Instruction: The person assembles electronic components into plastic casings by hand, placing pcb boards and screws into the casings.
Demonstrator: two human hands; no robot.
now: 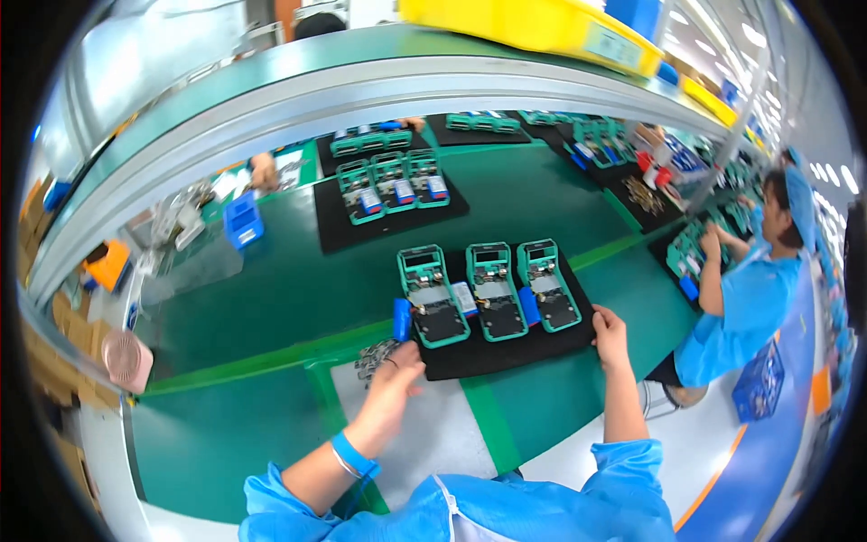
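A black mat (506, 354) lies in front of me, carrying three teal device housings: the left housing (436, 298), the middle housing (496, 294) and the right housing (549, 287), each with inner boards exposed. Blue-wrapped batteries, the left battery (402, 320), the middle battery (465, 299) and the right battery (529, 306), lie beside them. My right hand (610, 336) pinches the mat's right edge. Close to its front left corner is my left hand (396, 379), slightly blurred, thumb apart, holding nothing visible. Small metal parts (372, 359) lie just beyond its fingers.
Another black mat (343, 233) with similar housings lies farther back. A blue tray (242, 219) stands at the left, near a pink box-shaped device (127, 359). A metal shelf rail (406, 86) crosses above the bench. At right, a co-worker (750, 280) handles similar housings.
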